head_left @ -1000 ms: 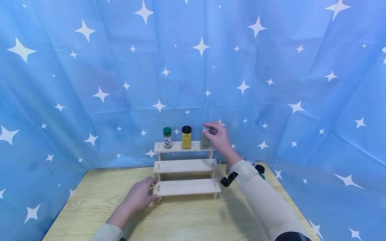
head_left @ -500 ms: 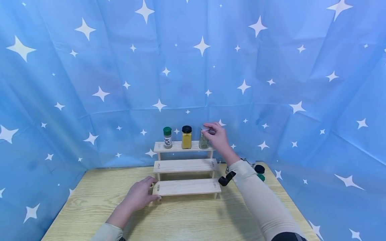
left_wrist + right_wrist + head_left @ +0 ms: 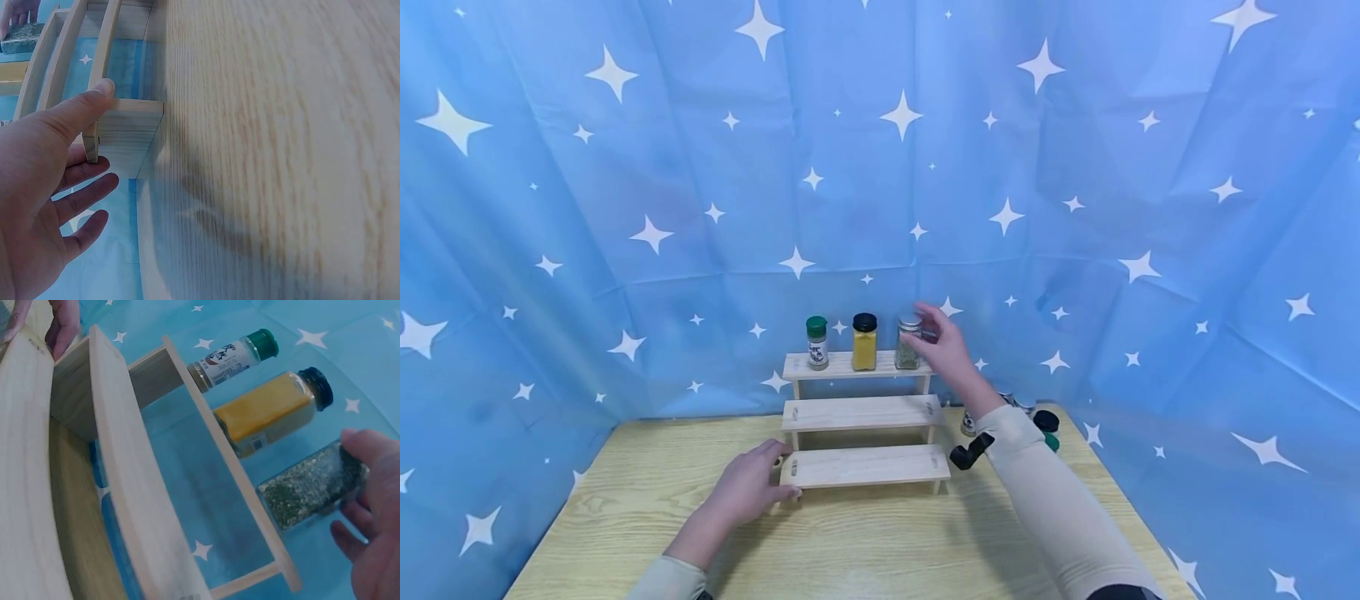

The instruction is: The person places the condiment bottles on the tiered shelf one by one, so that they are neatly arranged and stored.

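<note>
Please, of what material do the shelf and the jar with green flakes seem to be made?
The shelf looks like pale, matte wood: grain shows on its boards. The jar is clear and shiny, its flakes showing through: glass or hard plastic. Its silvery lid may be metal.

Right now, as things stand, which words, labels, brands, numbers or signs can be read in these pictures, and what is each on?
Nothing can be quoted reliably.
Green-capped jar: dark characters on a white label, too blurred.
Yellow jar: pale label near its base, too small.
Silver-lidded jar: no label on the sides that show.
Half-hidden jar right of the rack: dark print, too small.
</note>
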Available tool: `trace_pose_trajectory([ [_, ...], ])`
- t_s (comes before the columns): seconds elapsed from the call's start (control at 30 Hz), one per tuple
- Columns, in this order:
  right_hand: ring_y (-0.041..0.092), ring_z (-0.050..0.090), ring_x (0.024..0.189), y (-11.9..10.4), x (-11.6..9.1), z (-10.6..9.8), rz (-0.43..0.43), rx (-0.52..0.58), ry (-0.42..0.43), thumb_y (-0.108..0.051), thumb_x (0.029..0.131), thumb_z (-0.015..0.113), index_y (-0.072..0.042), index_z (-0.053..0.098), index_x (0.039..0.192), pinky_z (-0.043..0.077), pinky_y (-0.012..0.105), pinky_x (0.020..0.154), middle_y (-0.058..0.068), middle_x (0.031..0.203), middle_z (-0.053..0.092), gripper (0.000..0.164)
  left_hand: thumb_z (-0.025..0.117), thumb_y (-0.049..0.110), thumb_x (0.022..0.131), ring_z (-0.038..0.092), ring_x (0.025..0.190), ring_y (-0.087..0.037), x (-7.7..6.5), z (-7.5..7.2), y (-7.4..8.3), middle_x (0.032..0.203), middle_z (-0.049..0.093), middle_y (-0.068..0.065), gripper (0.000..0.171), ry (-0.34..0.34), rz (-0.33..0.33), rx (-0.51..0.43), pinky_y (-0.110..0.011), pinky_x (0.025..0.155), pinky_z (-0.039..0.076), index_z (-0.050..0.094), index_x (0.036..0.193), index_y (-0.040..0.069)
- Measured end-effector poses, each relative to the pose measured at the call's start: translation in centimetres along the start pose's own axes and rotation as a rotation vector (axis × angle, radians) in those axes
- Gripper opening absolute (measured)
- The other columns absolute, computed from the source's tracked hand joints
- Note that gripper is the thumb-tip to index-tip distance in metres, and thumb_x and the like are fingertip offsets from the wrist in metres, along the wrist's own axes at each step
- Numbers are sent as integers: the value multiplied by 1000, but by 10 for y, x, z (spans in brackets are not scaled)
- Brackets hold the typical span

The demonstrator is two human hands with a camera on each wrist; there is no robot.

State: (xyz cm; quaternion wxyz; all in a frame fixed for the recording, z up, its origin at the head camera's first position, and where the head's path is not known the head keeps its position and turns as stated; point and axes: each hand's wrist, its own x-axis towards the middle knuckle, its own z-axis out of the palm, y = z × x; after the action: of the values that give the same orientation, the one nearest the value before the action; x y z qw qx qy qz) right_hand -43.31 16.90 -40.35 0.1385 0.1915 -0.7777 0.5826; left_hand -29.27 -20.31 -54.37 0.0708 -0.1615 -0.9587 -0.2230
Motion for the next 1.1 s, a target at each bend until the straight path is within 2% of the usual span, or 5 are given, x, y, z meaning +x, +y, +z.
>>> trace_pose_trajectory([
  [0.1,37,56,144,2,-10,-5,33,-16,-5,-18,103,83,-11,49,165,46,55,124,19,153,59,72,98,41,85,73,107,-29,0,0,0,127,73,-3,69,-3,1,3,-55,95,61,70,140,10],
  [0.4,45,54,143,9,-41,-28,28,-92,-19,-15,105,79,0,54,158,46,61,122,27,156,54,60,98,41,84,73,108,-29,-2,-3,0,129,73,-4,70,-7,-16,-6,-56,96,61,70,140,11],
  [0.77,41,55,139,12,-87,-72,81,-191,-27,-30,105,81,-12,61,153,48,61,119,12,146,57,55,98,39,84,73,109,-30,-1,-4,3,130,73,-5,70,-3,-7,-13,-56,96,61,70,140,9],
  [0.93,39,57,137,19,-107,-93,104,-243,2,-31,106,79,-13,61,153,49,64,117,12,146,58,54,99,37,84,73,109,-30,0,-4,3,129,73,-5,69,4,-12,-16,-55,96,62,70,140,9],
  [1.1,38,59,135,25,-130,-111,109,-279,51,-34,108,77,-9,63,151,52,52,115,14,145,60,53,99,37,83,74,109,-30,0,-2,3,128,73,-4,68,6,-15,-21,-54,96,62,70,139,9],
])
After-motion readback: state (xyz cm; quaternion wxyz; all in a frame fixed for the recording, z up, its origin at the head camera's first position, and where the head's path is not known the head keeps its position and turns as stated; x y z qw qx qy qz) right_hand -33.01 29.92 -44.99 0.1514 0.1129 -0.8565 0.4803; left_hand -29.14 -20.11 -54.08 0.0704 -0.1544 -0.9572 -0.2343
